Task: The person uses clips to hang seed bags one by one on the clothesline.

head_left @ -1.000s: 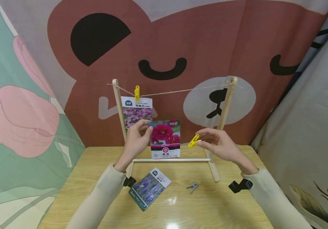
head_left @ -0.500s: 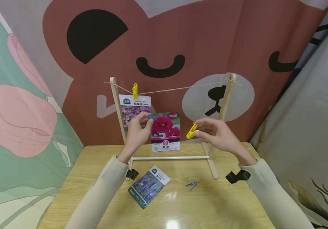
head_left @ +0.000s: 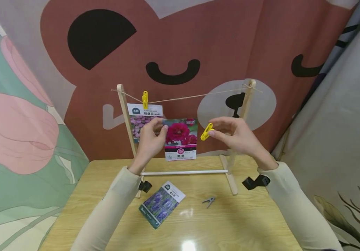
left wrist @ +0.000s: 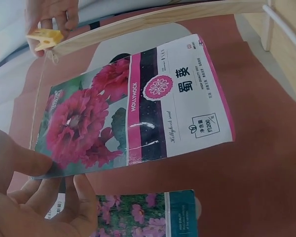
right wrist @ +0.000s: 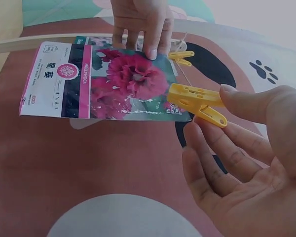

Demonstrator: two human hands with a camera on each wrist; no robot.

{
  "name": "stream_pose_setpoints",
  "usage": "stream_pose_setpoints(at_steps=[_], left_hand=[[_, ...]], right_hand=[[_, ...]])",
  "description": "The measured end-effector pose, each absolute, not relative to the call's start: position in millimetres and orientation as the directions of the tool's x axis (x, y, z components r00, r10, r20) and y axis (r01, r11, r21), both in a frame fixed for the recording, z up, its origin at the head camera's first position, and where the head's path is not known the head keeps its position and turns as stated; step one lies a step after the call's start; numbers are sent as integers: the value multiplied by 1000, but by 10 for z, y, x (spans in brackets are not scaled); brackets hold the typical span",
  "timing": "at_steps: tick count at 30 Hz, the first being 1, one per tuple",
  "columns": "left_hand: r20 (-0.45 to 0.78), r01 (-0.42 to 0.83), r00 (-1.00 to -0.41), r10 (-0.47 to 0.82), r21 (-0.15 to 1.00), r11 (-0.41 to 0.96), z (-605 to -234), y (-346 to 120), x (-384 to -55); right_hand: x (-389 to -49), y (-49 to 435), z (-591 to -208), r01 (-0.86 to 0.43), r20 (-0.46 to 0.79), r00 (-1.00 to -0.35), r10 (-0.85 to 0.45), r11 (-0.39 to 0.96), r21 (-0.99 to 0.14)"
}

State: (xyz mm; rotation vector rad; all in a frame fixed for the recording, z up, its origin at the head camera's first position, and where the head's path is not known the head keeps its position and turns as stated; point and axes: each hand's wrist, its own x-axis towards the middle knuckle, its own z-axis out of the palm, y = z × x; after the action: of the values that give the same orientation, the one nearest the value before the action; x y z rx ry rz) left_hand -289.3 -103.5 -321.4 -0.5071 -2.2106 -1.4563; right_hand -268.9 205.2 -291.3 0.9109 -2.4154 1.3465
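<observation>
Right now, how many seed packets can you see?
3: the hollyhock packet in the left hand, the pink-flower packet clipped to the string, and the purple-flower packet on the table.

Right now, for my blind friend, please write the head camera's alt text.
A person's left hand holds a red-flowered packet before a wooden frame; the right hand pinches a yellow clothespin. Another packet hangs clipped to the frame's string; a third packet lies on the table.

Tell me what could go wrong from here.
The left hand pinches the hollyhock packet near one upper corner, so it might twist or slip. The yellow clip, pinched in the right hand, could drop. The string dips at the hanging packet; added weight could shift it.
</observation>
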Motion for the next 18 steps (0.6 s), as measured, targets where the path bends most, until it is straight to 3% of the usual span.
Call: stream_pose_setpoints(at_steps=[18], left_hand=[[581,547,-813,39,739,394,-3132,-980,-2970]], right_hand=[[-2892,1887,-2472,-647,519,-762,-386,432,-628]])
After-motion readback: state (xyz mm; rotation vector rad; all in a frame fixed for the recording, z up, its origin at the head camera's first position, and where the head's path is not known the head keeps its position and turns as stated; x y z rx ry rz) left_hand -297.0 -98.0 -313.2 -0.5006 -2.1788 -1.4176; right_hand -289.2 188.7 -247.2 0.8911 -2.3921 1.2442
